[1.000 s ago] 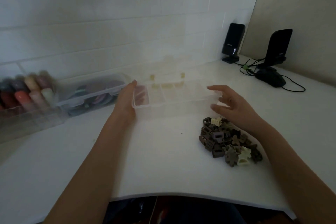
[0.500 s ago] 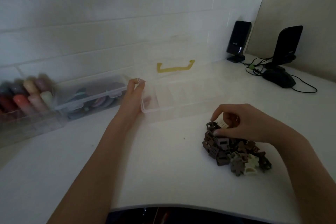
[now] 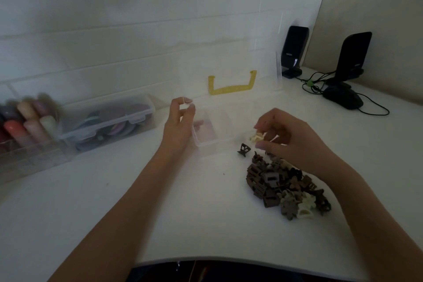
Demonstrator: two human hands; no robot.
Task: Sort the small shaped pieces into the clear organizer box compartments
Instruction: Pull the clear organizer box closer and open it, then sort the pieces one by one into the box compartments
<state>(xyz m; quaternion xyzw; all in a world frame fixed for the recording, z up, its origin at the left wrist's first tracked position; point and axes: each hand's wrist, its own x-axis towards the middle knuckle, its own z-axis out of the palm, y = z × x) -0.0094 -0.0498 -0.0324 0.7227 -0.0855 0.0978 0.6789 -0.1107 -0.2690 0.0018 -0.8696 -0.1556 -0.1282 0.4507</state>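
The clear organizer box (image 3: 206, 142) stands open on the white desk, its lid up against the wall with a yellow handle (image 3: 231, 86). My left hand (image 3: 179, 125) rests against the box's left end, fingers curled at its corner. My right hand (image 3: 288, 137) pinches a cream piece (image 3: 256, 136) just right of the box's front edge. A single dark piece (image 3: 243, 150) lies on the desk below it. The pile of brown, grey and cream pieces (image 3: 286, 186) sits under and in front of my right wrist.
A closed clear box of coloured discs (image 3: 107, 121) and a rack of coloured bottles (image 3: 25, 121) stand at the left. Two black speakers (image 3: 295, 50) and a black mouse (image 3: 343, 98) with cables sit at the back right. The desk's front edge (image 3: 229, 258) is close.
The box lid has swung up against the wall. My right hand went down to the pile and has lifted a cream piece off it; a dark piece now lies apart from the pile.
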